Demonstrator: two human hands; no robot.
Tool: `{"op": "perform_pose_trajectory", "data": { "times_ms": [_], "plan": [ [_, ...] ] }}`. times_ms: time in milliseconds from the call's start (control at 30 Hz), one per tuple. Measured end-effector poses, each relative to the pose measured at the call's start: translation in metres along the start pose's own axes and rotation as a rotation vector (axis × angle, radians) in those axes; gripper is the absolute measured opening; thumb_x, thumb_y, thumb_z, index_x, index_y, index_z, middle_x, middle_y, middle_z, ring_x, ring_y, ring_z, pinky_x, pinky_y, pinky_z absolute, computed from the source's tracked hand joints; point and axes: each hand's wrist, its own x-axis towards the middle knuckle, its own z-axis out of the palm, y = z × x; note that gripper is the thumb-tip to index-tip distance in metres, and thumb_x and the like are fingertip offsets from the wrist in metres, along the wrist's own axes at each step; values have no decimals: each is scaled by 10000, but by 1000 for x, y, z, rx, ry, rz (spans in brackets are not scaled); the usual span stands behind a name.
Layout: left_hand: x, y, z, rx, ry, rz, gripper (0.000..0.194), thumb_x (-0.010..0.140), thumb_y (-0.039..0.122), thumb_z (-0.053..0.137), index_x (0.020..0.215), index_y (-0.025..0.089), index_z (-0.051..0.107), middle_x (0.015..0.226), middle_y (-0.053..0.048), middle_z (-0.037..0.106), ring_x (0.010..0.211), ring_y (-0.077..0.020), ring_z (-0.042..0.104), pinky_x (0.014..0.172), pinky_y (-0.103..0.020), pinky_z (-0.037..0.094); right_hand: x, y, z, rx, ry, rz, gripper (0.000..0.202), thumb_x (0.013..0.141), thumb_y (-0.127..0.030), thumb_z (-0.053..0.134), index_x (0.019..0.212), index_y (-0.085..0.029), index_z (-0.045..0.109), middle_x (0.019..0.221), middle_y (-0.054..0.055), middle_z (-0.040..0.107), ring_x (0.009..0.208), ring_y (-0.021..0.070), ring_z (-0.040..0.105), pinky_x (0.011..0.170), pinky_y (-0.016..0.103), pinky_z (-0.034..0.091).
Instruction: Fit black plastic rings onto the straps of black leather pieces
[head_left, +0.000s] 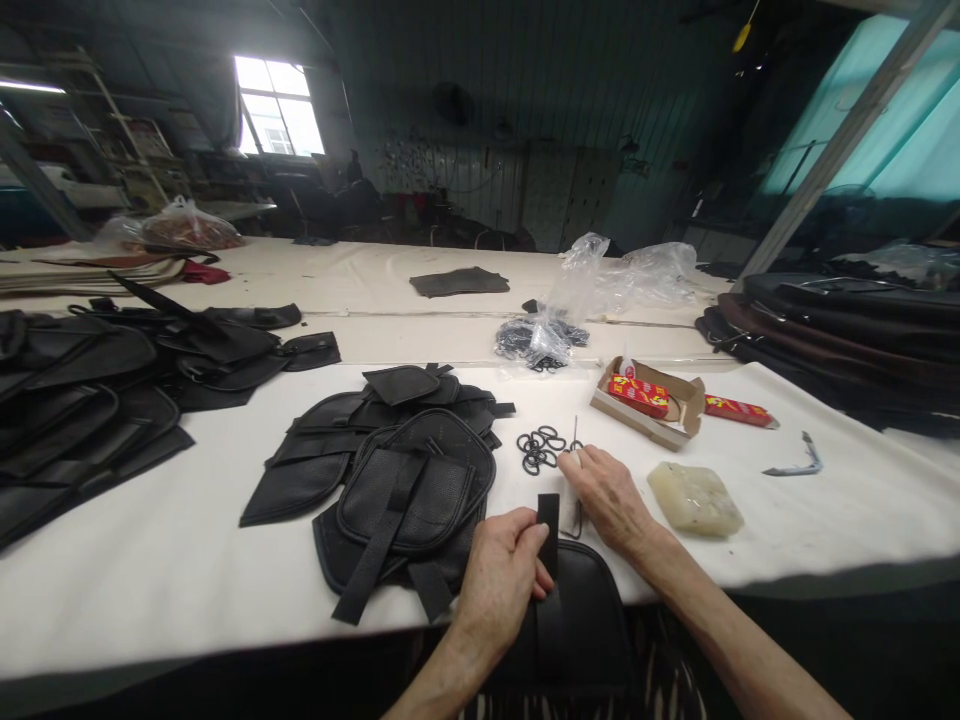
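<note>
Between its thumb and fingers, my left hand (pixel 506 560) pinches the upright end of a black strap (pixel 549 520). That strap runs down onto a black leather-like piece (pixel 592 590) with piped edges at the table's front edge. My right hand (pixel 611 495) is closed at the right side of a small heap of black rings (pixel 536 450). A thin rod (pixel 576 430) sticks up just beyond its fingertips; what the fingers hold is hidden. Under that hand, a dark bent wire shape and something pale show in part. Left of my hands lie stacked black pouch pieces (pixel 409 490) with straps.
A translucent yellowish block (pixel 695 498) lies right of my right hand. Behind it stands an open cardboard box (pixel 651 405) with red packets. A grey angled tool (pixel 796 460) is farther right. More black pieces (pixel 75 410) pile up left; plastic bags (pixel 544 335) lie behind.
</note>
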Motion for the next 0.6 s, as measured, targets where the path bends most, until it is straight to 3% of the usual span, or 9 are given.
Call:
{"op": "perform_pose_trajectory", "data": {
  "times_ms": [167, 333, 500, 600],
  "plan": [
    [-2, 2, 0, 23, 17, 8, 251, 788, 285, 437, 557, 189, 440, 362, 40, 475, 340, -106, 478, 371, -180, 347, -8, 7, -1, 197, 83, 143, 255, 719, 42, 384, 754, -196, 469, 678, 22, 536, 653, 176, 492, 596, 244, 364],
    [-1, -1, 3, 43, 34, 25, 246, 781, 296, 451, 565, 183, 483, 348, 51, 443, 312, -96, 426, 342, -178, 301, -22, -1, -19, 413, 174, 277, 212, 729, -20, 376, 807, -210, 432, 640, -41, 525, 546, 123, 501, 536, 201, 398],
    [-2, -3, 3, 46, 38, 68, 212, 790, 297, 455, 683, 172, 590, 375, 55, 460, 349, -106, 438, 385, -195, 341, -25, -29, -36, 512, 228, 229, 167, 748, -55, 399, 802, -206, 446, 649, -42, 511, 548, 111, 490, 539, 200, 397],
    [-4, -3, 1, 29, 27, 80, 220, 793, 292, 450, 653, 177, 575, 383, 57, 451, 357, -106, 437, 396, -200, 343, -24, -41, -38, 510, 277, 143, 157, 751, -54, 398, 754, -208, 430, 615, -38, 468, 530, 118, 457, 511, 209, 373]
  ]
}}
